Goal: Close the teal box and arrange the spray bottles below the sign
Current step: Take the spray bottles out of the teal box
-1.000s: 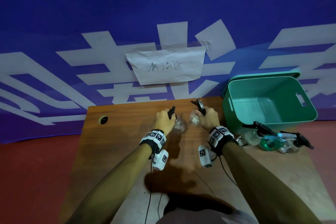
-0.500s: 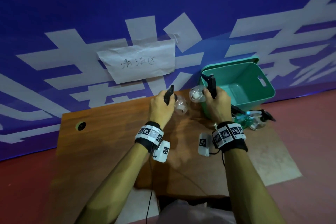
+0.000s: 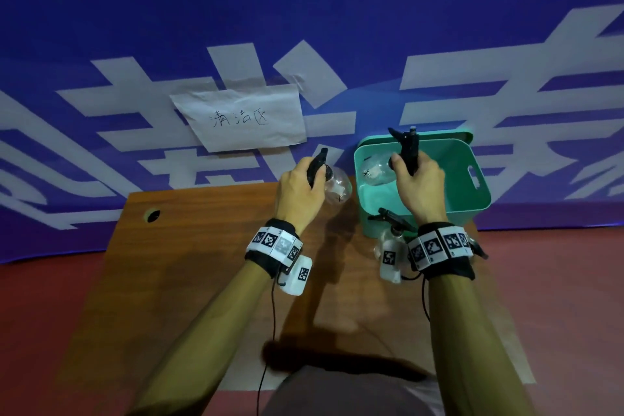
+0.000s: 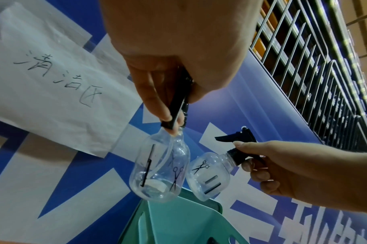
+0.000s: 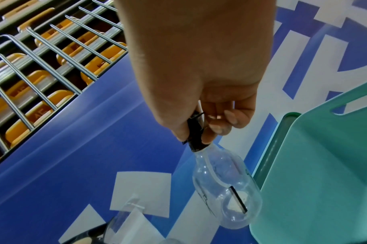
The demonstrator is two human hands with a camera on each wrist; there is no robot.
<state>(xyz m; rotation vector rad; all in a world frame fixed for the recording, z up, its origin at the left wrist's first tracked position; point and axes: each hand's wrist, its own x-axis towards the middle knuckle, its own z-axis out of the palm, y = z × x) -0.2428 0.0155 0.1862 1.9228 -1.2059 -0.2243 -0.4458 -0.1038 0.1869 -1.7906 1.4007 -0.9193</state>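
Observation:
My left hand grips the black trigger head of a clear spray bottle, held in the air right of the paper sign. My right hand grips a second clear spray bottle by its black head, raised over the left end of the open teal box. The box's lid stands behind it against the banner. More spray bottles lie on the table in front of the box, partly hidden by my right wrist.
The wooden table has a cable hole at its far left. A blue and white banner rises behind the table. Red floor lies on both sides.
Both hands lifted their bottles off the table and carried them to the right; the right one is now over the box. The head view has swung left.

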